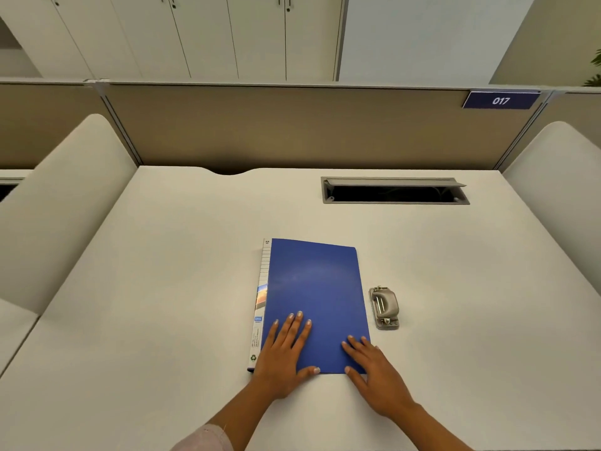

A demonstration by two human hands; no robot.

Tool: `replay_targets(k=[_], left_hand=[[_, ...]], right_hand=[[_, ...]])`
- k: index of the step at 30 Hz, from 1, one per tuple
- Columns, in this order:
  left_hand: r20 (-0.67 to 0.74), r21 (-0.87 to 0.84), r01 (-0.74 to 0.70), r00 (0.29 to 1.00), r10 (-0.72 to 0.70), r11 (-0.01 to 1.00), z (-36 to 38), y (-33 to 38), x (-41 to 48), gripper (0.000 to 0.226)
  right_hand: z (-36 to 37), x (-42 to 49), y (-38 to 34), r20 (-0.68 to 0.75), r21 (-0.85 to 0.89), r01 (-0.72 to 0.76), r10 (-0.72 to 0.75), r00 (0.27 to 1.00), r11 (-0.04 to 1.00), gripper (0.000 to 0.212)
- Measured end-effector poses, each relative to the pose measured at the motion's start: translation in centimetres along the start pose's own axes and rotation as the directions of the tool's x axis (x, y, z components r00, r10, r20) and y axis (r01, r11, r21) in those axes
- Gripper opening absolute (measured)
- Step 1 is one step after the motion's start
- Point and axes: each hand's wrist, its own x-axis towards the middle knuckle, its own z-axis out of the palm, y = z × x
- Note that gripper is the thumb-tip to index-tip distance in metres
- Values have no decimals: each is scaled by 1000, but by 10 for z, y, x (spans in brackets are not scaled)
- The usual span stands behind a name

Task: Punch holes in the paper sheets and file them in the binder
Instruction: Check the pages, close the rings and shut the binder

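1. Head view, and over on the left the desk point(162, 288) is bare beside the blue binder point(315, 297), which lies shut and flat at the centre, its white labelled spine strip point(261, 304) turned to the left.

2. Left hand point(286, 353) is spread flat, palm down, on the binder's near left corner; fingers extended, thumb stretched along the near edge, gripping nothing, just pressing.

3. Right hand point(374, 369) mirrors it at the near right corner: fingers splayed flat on the cover, heel of the hand off on the desk, nothing held.

4. My read: the step in hand is opening the cover. Since the spine sits left, the free edge is on the right, so the right fingertips should hook under that edge and swing the cover leftward while the left hand pins the spine side so the binder doesn't slide.

5. Further right, the grey hole punch point(384, 307) waits near the binder's right edge, not touching it. Leave it put; the cover swings away from it.

6. Now the unknowns: no loose paper sheets are visible anywhere, so they may be inside the binder, but I cannot tell. The filing mechanism is hidden under the cover, the spine print is too small to read, and the open cable slot point(395, 192) at the back shows only darkness.
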Motion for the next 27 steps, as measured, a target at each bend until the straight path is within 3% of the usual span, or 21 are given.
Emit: replay_targets(k=[2,6,13,20,22,24,27], left_hand=[[-2,17,18,1000,-18,1000,-2,-17,-2,89],[-16,55,81,997,-81,995,-7,-66,-11,89],[-21,88,179,984,-177,980,-14,-153,-24,89],[-11,23,283,959,-283,959,-41,-210,16,83],[-35,-28,301,953,-301,953,-47,-220,31,94],[-28,-77,305,951,-308,949,-51,-228,49,125],[-20,-47,292,956,-294,955,-60,-234,71,128]], right_hand=[[2,12,-12,39,-19,27,-26,999,999,81],[12,42,-43,154,-92,143,-127,980,985,57],[26,107,-110,292,-137,292,-243,925,946,61],[21,183,-157,337,-211,283,-203,920,935,63],[17,202,-164,350,-205,262,-179,919,943,65],[14,220,-168,359,-191,233,-153,921,953,67],[9,243,-171,370,-177,189,-113,922,966,70]])
